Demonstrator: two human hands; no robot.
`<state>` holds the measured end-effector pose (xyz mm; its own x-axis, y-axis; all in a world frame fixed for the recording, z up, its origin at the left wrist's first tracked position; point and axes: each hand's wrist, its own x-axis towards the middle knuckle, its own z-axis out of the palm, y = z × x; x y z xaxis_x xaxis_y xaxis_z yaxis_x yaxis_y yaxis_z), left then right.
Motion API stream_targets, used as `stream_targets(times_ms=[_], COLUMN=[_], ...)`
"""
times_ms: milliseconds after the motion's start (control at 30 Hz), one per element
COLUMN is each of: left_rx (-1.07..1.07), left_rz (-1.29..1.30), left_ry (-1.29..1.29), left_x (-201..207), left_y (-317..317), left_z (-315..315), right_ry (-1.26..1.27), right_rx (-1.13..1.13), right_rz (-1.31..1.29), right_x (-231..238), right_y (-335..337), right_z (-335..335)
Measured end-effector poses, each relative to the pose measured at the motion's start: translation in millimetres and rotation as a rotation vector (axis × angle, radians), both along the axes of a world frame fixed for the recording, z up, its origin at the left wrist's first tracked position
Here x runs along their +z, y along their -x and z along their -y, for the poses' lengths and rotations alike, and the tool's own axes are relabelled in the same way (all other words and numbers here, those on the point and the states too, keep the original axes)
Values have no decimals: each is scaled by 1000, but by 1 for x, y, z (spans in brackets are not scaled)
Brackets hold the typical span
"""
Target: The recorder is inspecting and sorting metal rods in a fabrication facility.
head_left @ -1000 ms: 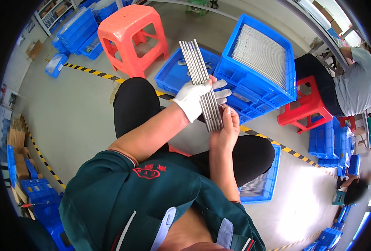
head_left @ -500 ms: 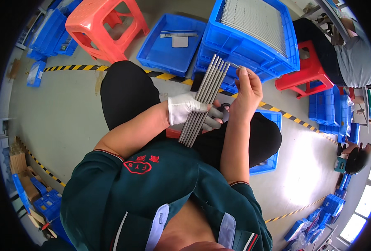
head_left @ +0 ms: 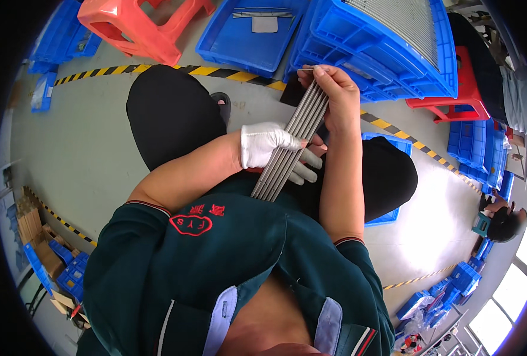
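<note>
Several slim grey metal rods lie side by side as a slanted bundle above my lap. My left hand, in a white glove with bare fingertips, is closed around the bundle near its middle. At the far ends of the rods is my right hand, bare and closed, pinching a thin metal pin that lies crosswise just beyond the rod tips. Whether the pin touches a rod, I cannot tell. Part of the rods' far ends is hidden by the right fingers.
A stacked blue crate full of thin rods stands ahead on the right. Beside it a shallow blue bin holds a few rods and a pale card. A red stool is at the far left, another near a seated person at right.
My right hand has moved left and forward, bringing the pin from beside the rod tips to across them. The left hand keeps its hold on the bundle. The whole view has shifted slightly.
</note>
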<state>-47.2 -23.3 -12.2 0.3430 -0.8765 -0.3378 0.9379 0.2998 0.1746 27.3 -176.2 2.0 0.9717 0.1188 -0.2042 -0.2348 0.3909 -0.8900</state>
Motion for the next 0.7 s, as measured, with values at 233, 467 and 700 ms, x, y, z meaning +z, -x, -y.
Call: stream_targets(times_ms=[233, 467, 700], left_rx=[34, 77, 98], left_rz=[34, 80, 69], left_ry=[-39, -109, -101], left_x=[-2, -10, -11], left_y=[-11, -21, -21], left_z=[-4, -2, -3], right_ry=[129, 321, 246], right_rx=[-247, -337, -348], right_rz=[-10, -4, 42], right_x=[-11, -2, -14], right_y=[-5, -2, -6], right_z=[2, -7, -10])
